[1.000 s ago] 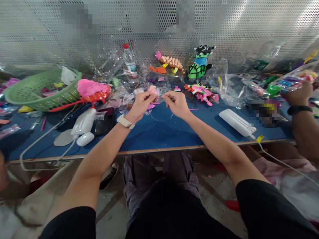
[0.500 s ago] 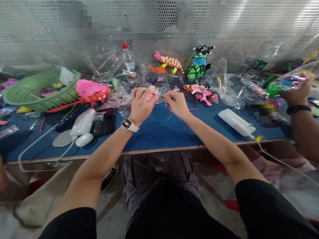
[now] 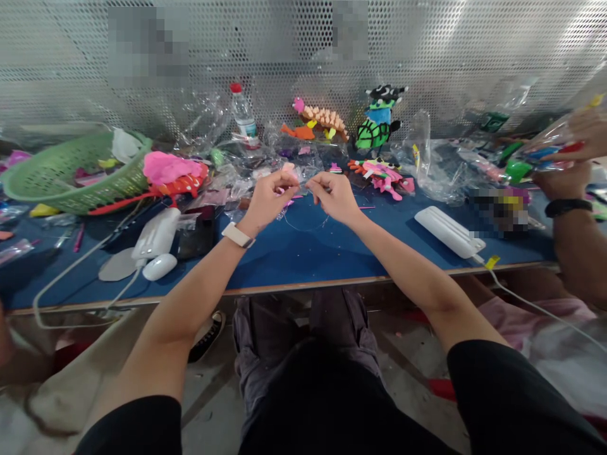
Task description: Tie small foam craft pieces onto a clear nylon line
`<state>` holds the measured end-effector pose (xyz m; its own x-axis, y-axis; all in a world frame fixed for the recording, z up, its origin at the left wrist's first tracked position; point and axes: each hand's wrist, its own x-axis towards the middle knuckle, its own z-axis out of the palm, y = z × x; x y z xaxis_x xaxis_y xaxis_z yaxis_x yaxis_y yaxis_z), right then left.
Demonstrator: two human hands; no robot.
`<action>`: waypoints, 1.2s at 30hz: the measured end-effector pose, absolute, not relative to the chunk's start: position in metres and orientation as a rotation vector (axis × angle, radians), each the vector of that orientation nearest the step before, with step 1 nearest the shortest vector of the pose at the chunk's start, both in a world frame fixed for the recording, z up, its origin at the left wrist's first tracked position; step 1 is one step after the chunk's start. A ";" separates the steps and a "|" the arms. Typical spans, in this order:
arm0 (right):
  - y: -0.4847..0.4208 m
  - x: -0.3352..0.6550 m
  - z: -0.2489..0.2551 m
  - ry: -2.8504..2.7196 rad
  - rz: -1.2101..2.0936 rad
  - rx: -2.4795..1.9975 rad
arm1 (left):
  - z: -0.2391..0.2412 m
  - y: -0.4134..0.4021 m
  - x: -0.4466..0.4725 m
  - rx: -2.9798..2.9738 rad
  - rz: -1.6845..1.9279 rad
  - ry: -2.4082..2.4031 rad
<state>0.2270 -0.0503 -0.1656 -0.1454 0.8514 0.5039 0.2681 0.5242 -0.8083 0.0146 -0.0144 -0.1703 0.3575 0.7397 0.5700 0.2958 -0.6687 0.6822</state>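
Observation:
My left hand (image 3: 272,193), with a pale watch strap at its wrist, is closed in a pinch above the blue table. A small pink piece (image 3: 281,190) shows by its fingers, and a pale pink lump (image 3: 289,169) is just behind them. Close by on the right, my right hand (image 3: 333,194) also pinches, thumb against forefinger. A thin clear thread (image 3: 306,229) hangs in a loop below, its two sides rising toward both hands. The fingertips are a small gap apart; what lies inside each pinch is mostly hidden.
Around the blue table (image 3: 303,259) lie a green basket (image 3: 71,199), a red and pink clay figure (image 3: 175,174), a water bottle (image 3: 243,117), clay animals (image 3: 325,119) and white power banks (image 3: 448,232). At right, a co-worker's hands (image 3: 564,180) handle a plastic bag.
My left hand has turned, so the watch face no longer shows, and its raised fingers have curled into a pinch. My right hand stays nearly still. The co-worker's second hand has come to the bag.

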 end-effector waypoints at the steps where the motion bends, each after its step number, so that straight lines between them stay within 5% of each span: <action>1: -0.051 0.227 -0.164 -1.697 0.651 -0.958 | -0.173 -0.011 0.014 2.049 1.226 0.839; 6: -0.050 0.227 -0.164 -1.701 0.628 -0.953 | -0.176 -0.008 0.015 1.919 1.185 0.738; 20: -0.047 0.225 -0.167 -1.647 0.669 -1.005 | -0.178 -0.022 0.012 3.028 1.312 1.087; 28: -0.041 0.231 -0.169 -1.640 0.632 -0.959 | -0.173 -0.030 0.017 2.795 1.420 1.183; 36: -0.050 0.227 -0.162 -1.703 0.570 -0.969 | -0.174 -0.016 0.023 1.947 1.369 0.984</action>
<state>0.2272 -0.0504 -0.1624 -0.1256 0.8247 0.5515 0.3264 0.5593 -0.7620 0.0227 -0.0156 -0.1736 0.2096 0.8177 0.5362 0.2471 -0.5749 0.7801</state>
